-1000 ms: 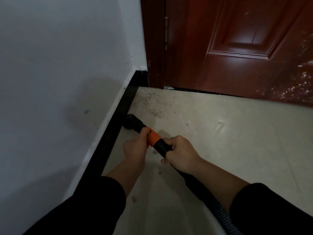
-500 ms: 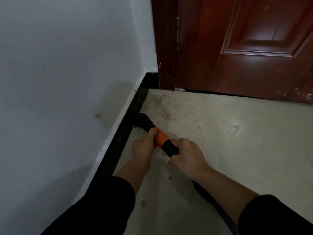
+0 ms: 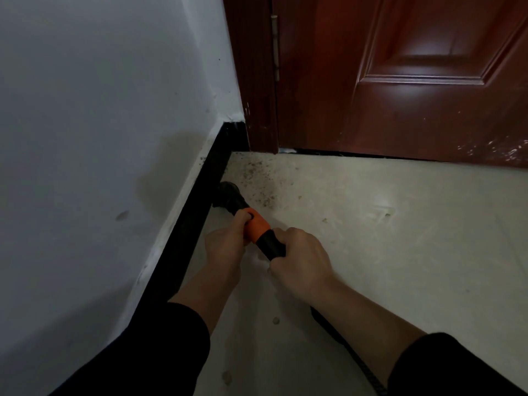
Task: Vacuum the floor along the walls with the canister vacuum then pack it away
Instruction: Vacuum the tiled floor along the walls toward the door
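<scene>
Low in the middle of the frame, both hands grasp the vacuum hose end. The left hand curls its fingers around the orange collar, while the right hand clenches the black tube just behind it. Ahead of the collar, up and to the left, the black nozzle sits on the pale floor, touching or just beside the black baseboard that runs diagonally under the white wall. Dark specks of dirt lie scattered just right of the nozzle, toward the corner. A ribbed hose trails to the lower right beneath the right forearm. At the upper right stands a reddish-brown door, its lower edge scuffed with pale marks.
</scene>
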